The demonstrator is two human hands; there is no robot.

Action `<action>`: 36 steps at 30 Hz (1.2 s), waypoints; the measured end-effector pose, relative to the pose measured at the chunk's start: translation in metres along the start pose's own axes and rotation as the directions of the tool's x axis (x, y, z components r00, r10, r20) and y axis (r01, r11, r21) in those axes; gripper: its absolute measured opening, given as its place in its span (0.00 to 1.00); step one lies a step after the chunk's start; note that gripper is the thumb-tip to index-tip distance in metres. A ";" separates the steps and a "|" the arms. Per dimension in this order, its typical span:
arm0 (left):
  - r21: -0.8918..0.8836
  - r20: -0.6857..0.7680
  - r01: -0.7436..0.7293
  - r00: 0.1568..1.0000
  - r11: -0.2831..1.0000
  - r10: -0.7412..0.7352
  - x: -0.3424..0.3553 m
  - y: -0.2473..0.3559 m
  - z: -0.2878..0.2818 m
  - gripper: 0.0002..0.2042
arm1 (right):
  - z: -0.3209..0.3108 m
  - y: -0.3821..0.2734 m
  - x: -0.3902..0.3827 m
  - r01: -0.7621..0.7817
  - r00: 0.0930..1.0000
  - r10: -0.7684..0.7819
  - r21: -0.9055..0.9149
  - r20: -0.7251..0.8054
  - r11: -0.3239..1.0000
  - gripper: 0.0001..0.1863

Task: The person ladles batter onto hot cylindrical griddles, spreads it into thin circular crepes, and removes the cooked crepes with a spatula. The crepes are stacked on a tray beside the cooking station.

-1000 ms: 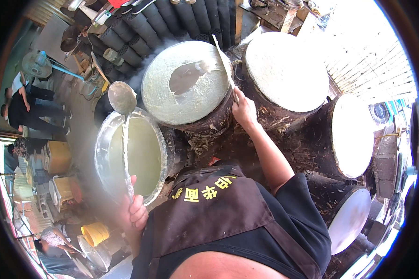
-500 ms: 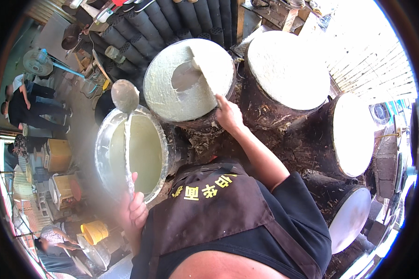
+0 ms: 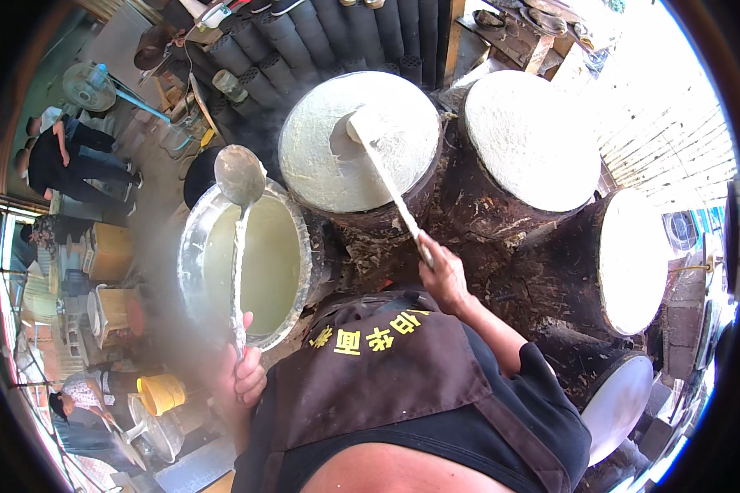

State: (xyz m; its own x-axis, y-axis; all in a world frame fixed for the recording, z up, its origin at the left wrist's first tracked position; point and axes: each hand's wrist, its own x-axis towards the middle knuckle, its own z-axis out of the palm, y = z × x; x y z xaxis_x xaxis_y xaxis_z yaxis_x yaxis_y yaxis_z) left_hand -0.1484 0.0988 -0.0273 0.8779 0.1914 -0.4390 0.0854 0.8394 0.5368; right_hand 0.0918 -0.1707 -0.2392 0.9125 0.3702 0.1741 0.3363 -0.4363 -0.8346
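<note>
My left hand (image 3: 248, 374) is closed round the handle of a metal ladle (image 3: 240, 175), whose bowl is raised over the far rim of a big metal pot (image 3: 191, 263). Pale, thin batter (image 3: 265, 255) fills part of the pot. In my right hand (image 3: 446, 278) is the handle of a long-handled spreader (image 3: 390, 182); its flat pale head lies on the round griddle (image 3: 304, 197) ahead of me. White batter (image 3: 399, 107) coats most of that griddle, with a greyish patch left of the spreader's head.
More round griddles stand to the right: one coated white (image 3: 534, 140), another pale one (image 3: 633, 263), and a greyish one (image 3: 621, 407). Stacked dark briquettes (image 3: 325, 37) line the far side. At left are a fan (image 3: 89, 86), a yellow bucket (image 3: 161, 394) and several people.
My right hand has drawn back toward my body with the spreader. The greyish patch on the griddle has shrunk as batter covers more of it. My left hand still holds the ladle up.
</note>
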 end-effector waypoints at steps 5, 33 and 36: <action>-0.030 0.037 0.020 0.999 0.999 -0.018 0.014 0.002 0.017 0.27 | 0.018 -0.017 0.077 -0.113 0.989 0.126 -0.165 0.074 0.980 0.28; -0.074 -0.012 -0.007 1.000 0.997 0.006 0.013 -0.025 0.020 0.25 | -0.028 0.035 0.157 0.220 0.893 -0.122 -0.185 0.434 0.958 0.27; -0.078 -0.013 0.012 1.000 0.997 -0.013 0.021 -0.027 0.029 0.25 | -0.022 0.040 0.165 0.252 0.934 -0.179 -0.214 0.309 0.944 0.26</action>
State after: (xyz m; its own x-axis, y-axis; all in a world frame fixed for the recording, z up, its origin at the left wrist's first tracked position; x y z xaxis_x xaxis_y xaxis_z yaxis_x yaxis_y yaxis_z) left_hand -0.1191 0.0652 -0.0305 0.8704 0.1869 -0.4556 0.0591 0.8788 0.4735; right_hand 0.2608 -0.1454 -0.2317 0.7199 0.6775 0.1509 0.5974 -0.4941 -0.6316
